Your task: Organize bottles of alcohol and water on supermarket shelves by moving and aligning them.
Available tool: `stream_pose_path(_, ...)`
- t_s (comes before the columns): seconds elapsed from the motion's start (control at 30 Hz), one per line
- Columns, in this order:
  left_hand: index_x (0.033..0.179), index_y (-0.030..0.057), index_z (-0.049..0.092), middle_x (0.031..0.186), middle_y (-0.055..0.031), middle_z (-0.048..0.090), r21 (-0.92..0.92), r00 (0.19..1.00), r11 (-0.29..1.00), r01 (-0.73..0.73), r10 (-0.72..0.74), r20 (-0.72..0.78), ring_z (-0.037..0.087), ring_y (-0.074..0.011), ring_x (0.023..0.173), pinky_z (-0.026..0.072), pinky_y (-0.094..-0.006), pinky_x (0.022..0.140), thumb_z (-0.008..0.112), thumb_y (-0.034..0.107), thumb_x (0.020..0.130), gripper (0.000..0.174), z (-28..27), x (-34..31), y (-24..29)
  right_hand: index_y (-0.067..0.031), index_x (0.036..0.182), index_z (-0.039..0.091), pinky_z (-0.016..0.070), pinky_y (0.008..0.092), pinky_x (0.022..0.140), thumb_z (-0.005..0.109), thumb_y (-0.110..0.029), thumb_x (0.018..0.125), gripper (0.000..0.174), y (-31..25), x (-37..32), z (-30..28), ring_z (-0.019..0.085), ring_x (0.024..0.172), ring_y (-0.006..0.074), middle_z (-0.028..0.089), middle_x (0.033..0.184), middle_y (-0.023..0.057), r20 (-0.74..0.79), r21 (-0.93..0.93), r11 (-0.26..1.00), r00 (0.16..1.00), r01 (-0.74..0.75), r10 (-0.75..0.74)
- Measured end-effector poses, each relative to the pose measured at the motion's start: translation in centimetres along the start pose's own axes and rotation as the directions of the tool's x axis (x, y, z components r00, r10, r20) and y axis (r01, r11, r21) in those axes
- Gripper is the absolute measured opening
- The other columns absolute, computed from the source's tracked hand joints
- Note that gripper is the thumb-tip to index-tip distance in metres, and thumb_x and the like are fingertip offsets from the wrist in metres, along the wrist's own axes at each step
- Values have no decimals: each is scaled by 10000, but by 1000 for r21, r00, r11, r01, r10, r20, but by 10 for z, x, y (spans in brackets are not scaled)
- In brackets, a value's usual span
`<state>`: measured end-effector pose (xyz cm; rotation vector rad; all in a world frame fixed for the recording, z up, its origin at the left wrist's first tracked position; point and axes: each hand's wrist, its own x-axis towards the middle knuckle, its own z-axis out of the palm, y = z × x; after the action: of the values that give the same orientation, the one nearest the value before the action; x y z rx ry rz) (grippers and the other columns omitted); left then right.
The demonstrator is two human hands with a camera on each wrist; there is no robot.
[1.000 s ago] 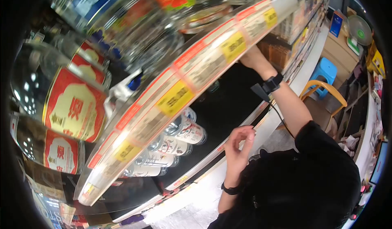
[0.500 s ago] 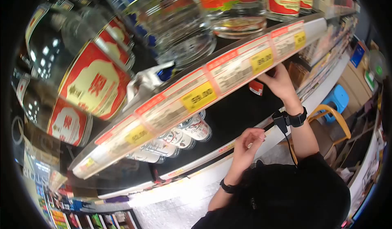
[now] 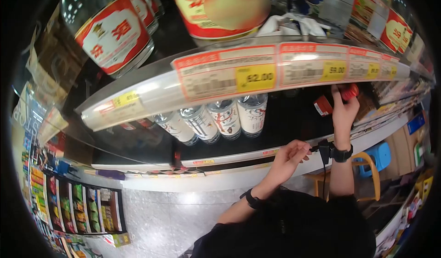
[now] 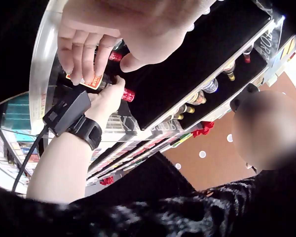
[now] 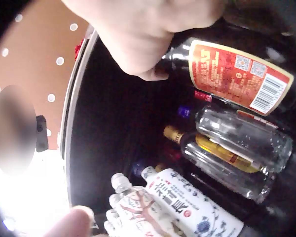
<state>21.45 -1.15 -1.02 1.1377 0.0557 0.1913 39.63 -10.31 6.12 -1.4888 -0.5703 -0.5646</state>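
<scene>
My right hand (image 3: 344,113) grips a dark bottle by its neck, just below the price-tag strip (image 3: 229,72). The bottle's red cap (image 3: 350,91) pokes out above the fingers in the head view. In the right wrist view, the bottle (image 5: 182,57) lies tilted, its red label (image 5: 241,74) with codes and a barcode turned to the camera. My left hand (image 3: 289,159) hovers before the lower shelf edge, fingers loosely bent, holding nothing. The left wrist view shows that hand (image 4: 128,32) above the right one (image 4: 106,103).
Several white patterned bottles (image 3: 225,122) stand on the lower shelf, left of the hands. Clear bottles (image 5: 241,131) lie across the right wrist view. Large red-labelled bottles (image 3: 121,33) occupy the upper shelf. A wooden chair (image 3: 374,175) and blue stool (image 3: 381,154) stand at the right.
My right hand has come out from behind the price strip, and the bottle's red label and cap have come into sight. The head view has turned and levelled. My left hand stays empty.
</scene>
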Motion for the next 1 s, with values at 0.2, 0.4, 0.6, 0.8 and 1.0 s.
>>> stream_pose_path(0.2, 1207, -11, 587, 1217, -122, 651, 48, 978, 980, -191, 194, -82, 652, -160, 999, 525, -287, 816, 513, 165, 1048, 248, -20, -11, 28, 11, 1018, 566, 501, 417, 949, 590, -3, 940, 84, -49, -48, -27, 669, 1018, 312, 684, 1062, 227, 19, 284, 954, 994, 100, -110)
stream_pose_path(0.4, 1419, -4, 450, 1182, -102, 648, 39, 985, 985, -167, 169, -33, 598, -143, 1135, 431, -306, 1008, 585, 200, 1017, 471, -11, -28, 13, 18, 1009, 537, 545, 504, 914, 675, -144, 867, 256, -112, -100, -55, 667, 968, 376, 657, 1014, 242, 85, 378, 926, 995, 19, -55)
stream_pose_path(0.6, 1422, -54, 389, 1252, -89, 605, -68, 994, 998, -12, 19, 103, 557, -147, 1189, 410, -301, 1042, 539, 238, 1047, 498, -6, -77, 15, 17, 976, 538, 572, 503, 867, 702, -173, 849, 281, -150, -151, -60, 676, 895, 370, 651, 956, 241, 81, 338, 940, 994, 39, -71)
stream_pose_path(0.8, 1385, 0, 464, 1219, -101, 631, -173, 995, 985, -10, 27, 97, 611, -180, 1106, 458, -328, 979, 499, 343, 1055, 477, -6, -147, 20, 19, 993, 545, 556, 466, 871, 706, -171, 858, 283, -185, -218, -72, 676, 907, 358, 655, 976, 235, 64, 233, 970, 994, 68, -85)
stream_pose_path(1.0, 1285, 34, 539, 1054, -47, 648, -28, 990, 999, 47, -43, 133, 623, -134, 971, 470, -272, 829, 529, 404, 1036, 446, -23, -211, 5, -2, 987, 530, 557, 497, 879, 693, -191, 874, 273, -205, -284, -81, 665, 921, 346, 640, 977, 223, -30, 300, 952, 998, 57, -50)
